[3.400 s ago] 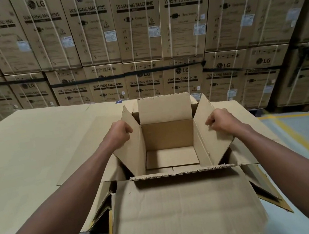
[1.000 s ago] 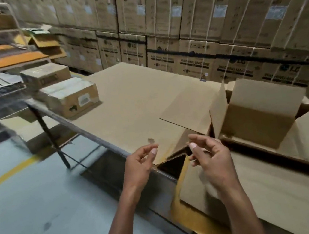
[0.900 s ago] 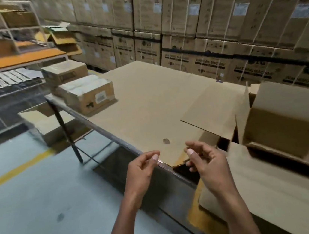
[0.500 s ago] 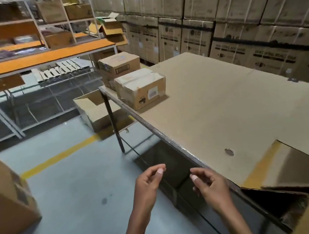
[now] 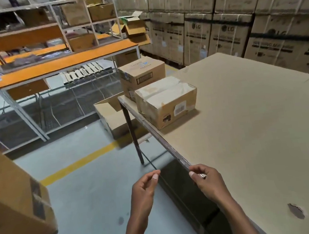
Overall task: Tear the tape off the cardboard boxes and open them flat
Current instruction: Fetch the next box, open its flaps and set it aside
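Observation:
Two closed cardboard boxes stand at the far left corner of the table. The nearer box (image 5: pixel 167 103) has shiny clear tape across its top; a taller box (image 5: pixel 142 75) sits right behind it. My left hand (image 5: pixel 145 190) and my right hand (image 5: pixel 207 182) hover side by side at the table's near edge, well short of the boxes. On each hand the thumb and fingertips are pinched lightly. I see nothing between them, and any thin tape there is too faint to tell. The opened box from before is out of view.
A big cardboard sheet (image 5: pixel 250 133) with a torn hole (image 5: pixel 296 213) covers the table. An open box (image 5: pixel 114 118) lies on the floor by the table leg. A large box (image 5: pixel 10 204) stands at left. Orange shelving (image 5: pixel 44 66) and stacked LG cartons (image 5: pixel 236 27) line the back.
My view has swung left, away from the opened box and toward the two taped boxes. Both hands left the box flaps and now stay pinched together in front of me.

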The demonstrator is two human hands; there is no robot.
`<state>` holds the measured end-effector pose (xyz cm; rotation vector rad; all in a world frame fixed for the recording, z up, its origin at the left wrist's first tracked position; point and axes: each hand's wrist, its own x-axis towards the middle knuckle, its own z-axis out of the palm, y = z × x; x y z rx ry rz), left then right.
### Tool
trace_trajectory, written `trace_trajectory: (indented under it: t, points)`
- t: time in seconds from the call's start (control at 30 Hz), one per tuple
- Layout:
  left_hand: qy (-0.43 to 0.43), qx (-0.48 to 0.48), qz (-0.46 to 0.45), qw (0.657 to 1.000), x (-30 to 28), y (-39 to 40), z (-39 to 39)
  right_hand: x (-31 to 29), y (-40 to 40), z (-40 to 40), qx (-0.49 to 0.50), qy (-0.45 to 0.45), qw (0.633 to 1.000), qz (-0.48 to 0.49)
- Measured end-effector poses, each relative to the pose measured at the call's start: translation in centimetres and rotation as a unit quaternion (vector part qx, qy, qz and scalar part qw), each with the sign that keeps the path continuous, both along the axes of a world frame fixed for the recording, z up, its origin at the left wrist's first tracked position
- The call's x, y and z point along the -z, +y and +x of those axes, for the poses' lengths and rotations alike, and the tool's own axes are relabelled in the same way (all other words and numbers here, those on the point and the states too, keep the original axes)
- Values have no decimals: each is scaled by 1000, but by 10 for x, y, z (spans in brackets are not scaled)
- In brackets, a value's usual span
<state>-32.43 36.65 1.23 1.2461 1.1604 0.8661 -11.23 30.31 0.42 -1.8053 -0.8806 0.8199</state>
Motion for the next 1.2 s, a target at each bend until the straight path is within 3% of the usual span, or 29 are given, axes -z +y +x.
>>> trace_trajectory:
  t: [0.17, 0.5, 0.7, 0.9, 1.1, 1.2]
  points:
    - [6, 12, -2, 1000, 5, 76, 44, 0, 78, 38, -21, -16, 999, -21]
    - [26, 56, -14, 998, 16, 231, 87, 14, 190, 65, 27, 8, 999, -30]
    - [14, 133, 38, 990, 2, 370, 119, 25, 267, 60, 160, 47, 986, 10]
    - [6, 178, 148, 973, -9, 483, 137, 29, 341, 31, 280, 52, 956, 74]
    - [91, 185, 161, 965, 10, 542, 131, 19, 393, 2, 342, 35, 935, 92]
    - [77, 195, 151, 966, 19, 553, 129, 15, 411, 2, 346, 11, 934, 88]
